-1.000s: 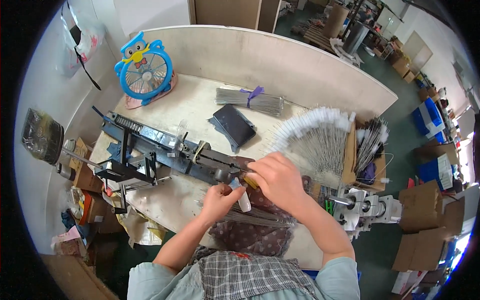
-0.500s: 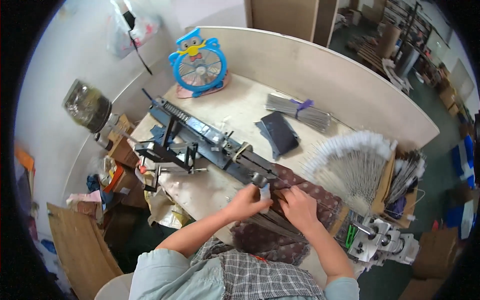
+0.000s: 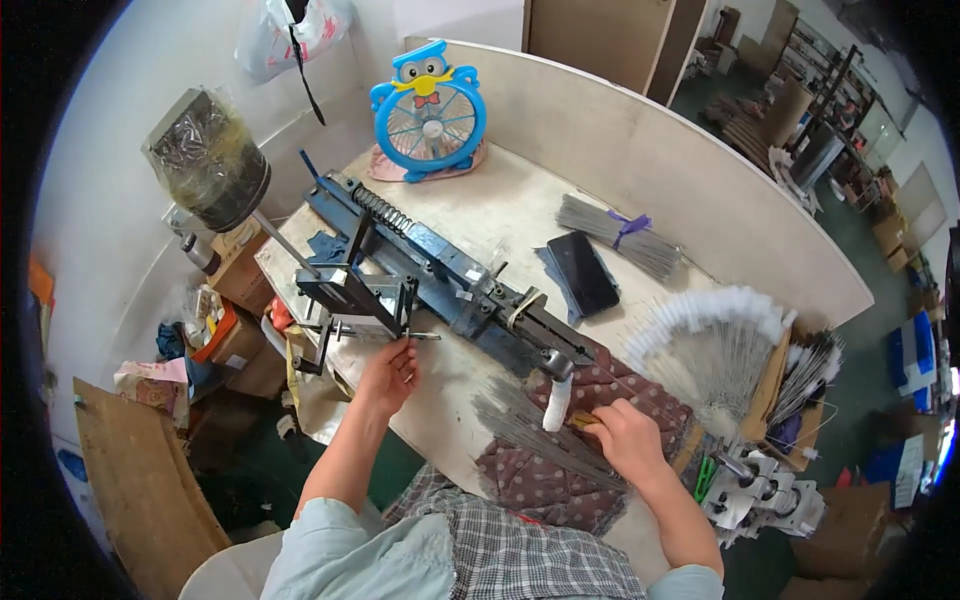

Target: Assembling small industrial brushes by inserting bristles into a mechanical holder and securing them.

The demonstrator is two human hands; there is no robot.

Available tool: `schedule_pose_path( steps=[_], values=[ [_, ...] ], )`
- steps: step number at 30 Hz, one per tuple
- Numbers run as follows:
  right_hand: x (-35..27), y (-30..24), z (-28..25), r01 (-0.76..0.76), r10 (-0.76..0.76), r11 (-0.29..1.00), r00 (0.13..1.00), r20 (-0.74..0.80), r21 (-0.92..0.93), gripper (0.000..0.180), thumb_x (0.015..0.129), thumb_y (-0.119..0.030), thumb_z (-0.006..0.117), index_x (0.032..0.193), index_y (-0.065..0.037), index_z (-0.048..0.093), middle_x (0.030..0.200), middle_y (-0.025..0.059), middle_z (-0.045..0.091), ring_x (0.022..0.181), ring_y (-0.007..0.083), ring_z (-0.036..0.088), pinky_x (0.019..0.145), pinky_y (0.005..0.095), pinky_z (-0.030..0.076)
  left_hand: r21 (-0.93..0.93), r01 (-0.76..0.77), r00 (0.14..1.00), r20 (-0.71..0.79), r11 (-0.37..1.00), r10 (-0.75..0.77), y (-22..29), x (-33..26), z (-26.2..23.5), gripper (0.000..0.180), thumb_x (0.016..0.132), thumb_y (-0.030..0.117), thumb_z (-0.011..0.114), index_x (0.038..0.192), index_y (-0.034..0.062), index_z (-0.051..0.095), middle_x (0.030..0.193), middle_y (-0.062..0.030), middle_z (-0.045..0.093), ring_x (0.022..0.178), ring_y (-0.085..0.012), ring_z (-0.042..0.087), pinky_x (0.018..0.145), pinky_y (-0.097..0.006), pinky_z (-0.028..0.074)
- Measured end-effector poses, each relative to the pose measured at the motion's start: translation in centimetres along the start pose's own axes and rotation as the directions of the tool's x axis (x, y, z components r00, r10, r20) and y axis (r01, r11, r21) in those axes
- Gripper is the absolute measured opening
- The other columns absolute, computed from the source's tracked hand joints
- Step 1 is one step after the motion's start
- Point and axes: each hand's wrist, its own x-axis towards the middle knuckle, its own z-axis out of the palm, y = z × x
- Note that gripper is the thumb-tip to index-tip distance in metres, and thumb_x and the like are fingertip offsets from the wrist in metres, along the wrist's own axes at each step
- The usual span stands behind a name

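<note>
Long blue metal machine [image 3: 440, 275] laid diagonally across the pale surface [image 3: 520, 205], from upper left of the frame down toward centre, probably so both ends stay within arm's reach. Left hand [image 3: 388, 368] up at the black crank frame [image 3: 355, 300] on the near end, fingers curled around the small handle rod there, closed on it as far as can be made out. Right hand [image 3: 628, 440] down at lower right, resting on the dotted maroon cloth [image 3: 600, 400], fingers pinched together on something thin, likely a wire from the loose grey bundle [image 3: 530, 430] fanned out just beside it; too small to be sure. White fuzzy brush piece [image 3: 555, 405] hanging off the machine's lower end, right between the two hands, so looks like it's held there for working. Finished white-tipped brushes [image 3: 715, 335] fanned out at right, out of the way. Black phone [image 3: 582, 272] and a tied bundle of wires [image 3: 618, 235] parked behind the machine, blue cartoon fan [image 3: 430, 115] at the back.
</note>
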Motion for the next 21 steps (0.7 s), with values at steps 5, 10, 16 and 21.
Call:
schedule_pose_path(
  steps=[5, 10, 16, 21],
  values=[
    [-1.0, -1.0, -4.7, 0.022, -0.021, 1.0, 0.991, -0.135, 0.009, 0.014, 0.076, -0.011, 0.069, 0.089, -0.008, 0.066, 0.081, 0.0082, 0.06, 0.072, 0.0273, 0.061, 0.063, 0.0356, 0.05, 0.111, -0.157, 0.978, 0.156, 0.981, 0.139, -4.5, -1.3, 1.7, 0.015, 0.082, 0.02, 0.061, 0.086, 0.0059, 0.062, 0.074, -0.0015, 0.059, 0.066, -0.0113, 0.054, 0.063, -0.026, 0.044],
    [-0.6, 2.0, -6.7, -0.14, 0.189, 0.971, 0.946, -0.262, 0.194, 0.018, 0.077, -0.007, 0.067, 0.095, -0.003, 0.067, 0.084, 0.0114, 0.064, 0.073, 0.0282, 0.061, 0.065, 0.0341, 0.048, 0.313, -0.087, 0.85, 0.518, 0.946, -0.093, -10.5, -9.3, 14.6, 0.018, 0.09, 0.016, 0.058, 0.091, -0.0012, 0.063, 0.081, -0.0076, 0.064, 0.069, -0.0133, 0.057, 0.065, -0.028, 0.046],
    [-2.5, 2.9, -6.9, -0.215, 0.313, 0.85, 0.941, -0.132, 0.481, 0.02, 0.079, -0.007, 0.065, 0.099, -0.002, 0.066, 0.084, 0.0115, 0.064, 0.069, 0.0254, 0.06, 0.064, 0.0318, 0.047, 0.324, -0.258, 0.772, 0.636, 0.91, -0.008, -14.3, -8.5, 18.8, 0.018, 0.092, 0.016, 0.056, 0.094, 0.0002, 0.063, 0.08, -0.0027, 0.062, 0.067, -0.0075, 0.052, 0.063, -0.023, 0.044],
    [-3.3, 3.7, -7.0, -0.068, 0.149, 0.896, 0.977, -0.153, 0.439, 0.02, 0.077, -0.008, 0.068, 0.096, -0.002, 0.066, 0.081, 0.008, 0.063, 0.075, 0.0239, 0.06, 0.067, 0.033, 0.047, 0.372, -0.258, 0.82, 0.573, 0.892, -0.001, -14.5, -9.4, 19.9, 0.017, 0.092, 0.017, 0.057, 0.093, 0.0012, 0.063, 0.081, -0.0018, 0.062, 0.067, -0.0064, 0.051, 0.063, -0.021, 0.043]
  ],
)
